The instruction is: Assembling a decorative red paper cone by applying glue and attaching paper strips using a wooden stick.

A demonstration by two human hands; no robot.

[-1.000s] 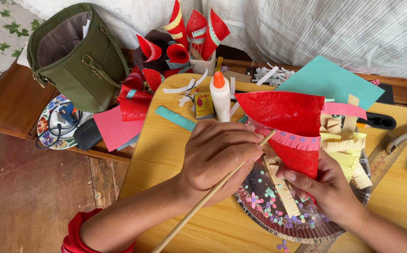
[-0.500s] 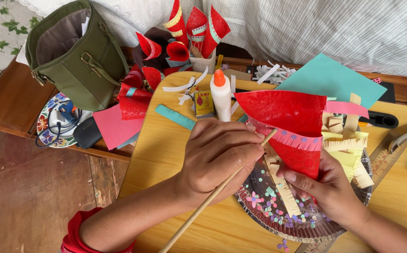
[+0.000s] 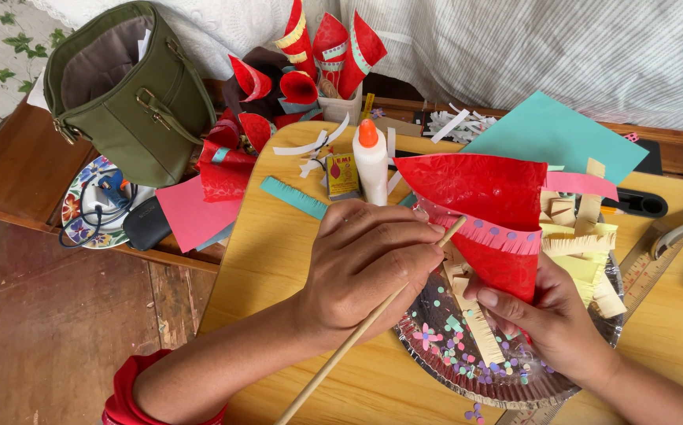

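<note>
My left hand [image 3: 373, 264] grips a thin wooden stick [image 3: 340, 360]; its tip touches the pink fringed band on a red paper cone [image 3: 483, 193]. My right hand [image 3: 546, 319] pinches the narrow lower end of that cone from below. Both hands hover over a foil plate [image 3: 452, 354] strewn with coloured confetti and paper strips. A white glue bottle with an orange cap [image 3: 371, 161] stands just behind the left hand.
A green bag [image 3: 133, 98] stands at the left by a patterned plate [image 3: 82, 224] and pink paper [image 3: 192, 208]. Finished red cones [image 3: 334, 47] sit at the back. Teal paper [image 3: 554, 134], yellow fringed strips [image 3: 585, 244] and a ruler [image 3: 648, 264] lie to the right.
Both hands hold the same grip on stick and cone; the stick tip stays on the pink band. The view has shifted only slightly.
</note>
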